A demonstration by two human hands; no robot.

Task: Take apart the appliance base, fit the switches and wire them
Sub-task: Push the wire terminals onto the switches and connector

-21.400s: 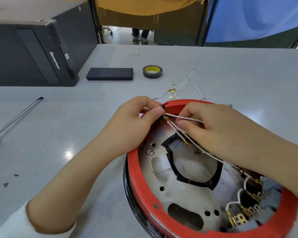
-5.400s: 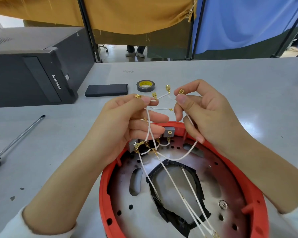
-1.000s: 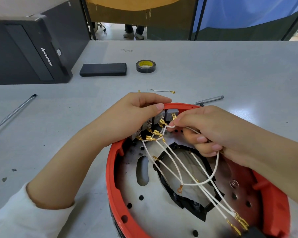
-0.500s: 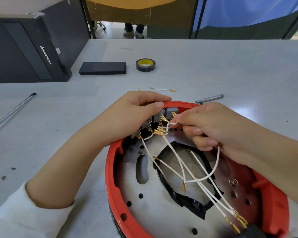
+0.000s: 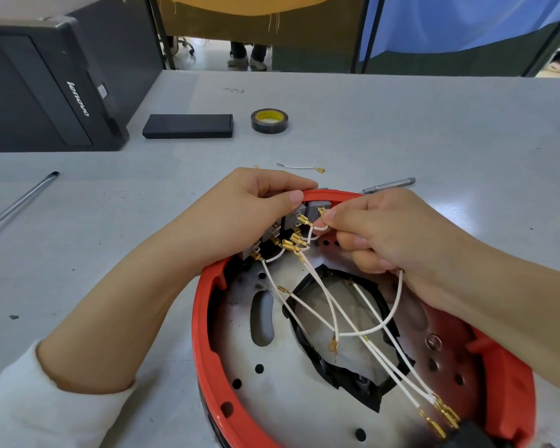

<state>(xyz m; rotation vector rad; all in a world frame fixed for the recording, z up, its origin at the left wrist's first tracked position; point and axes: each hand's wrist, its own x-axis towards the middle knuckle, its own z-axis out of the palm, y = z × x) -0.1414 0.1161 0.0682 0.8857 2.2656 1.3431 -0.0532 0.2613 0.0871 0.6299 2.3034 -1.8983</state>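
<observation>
The round appliance base (image 5: 204, 344) lies upside down before me, a red rim around a perforated metal plate. Grey switches (image 5: 314, 210) with brass tabs sit inside its far rim. My left hand (image 5: 240, 218) grips the far rim over the switches, thumb on the rim's top. My right hand (image 5: 392, 234) pinches a short white wire (image 5: 317, 227) whose brass connector touches a switch tab; another white wire loops out from under its palm. Several white wires (image 5: 353, 321) cross the plate to brass terminals at the near right.
Beyond the base lie a loose white wire (image 5: 299, 167) and a small metal tool (image 5: 388, 185). A roll of black tape (image 5: 269, 120) and a flat black box (image 5: 188, 125) sit farther back. A black computer case (image 5: 46, 88) stands at the left; a long screwdriver shaft (image 5: 17, 202) lies beside it.
My right hand has moved the pinched wire's connector slightly up and back, onto a switch tab at the far rim. My left hand keeps its grip on the rim.
</observation>
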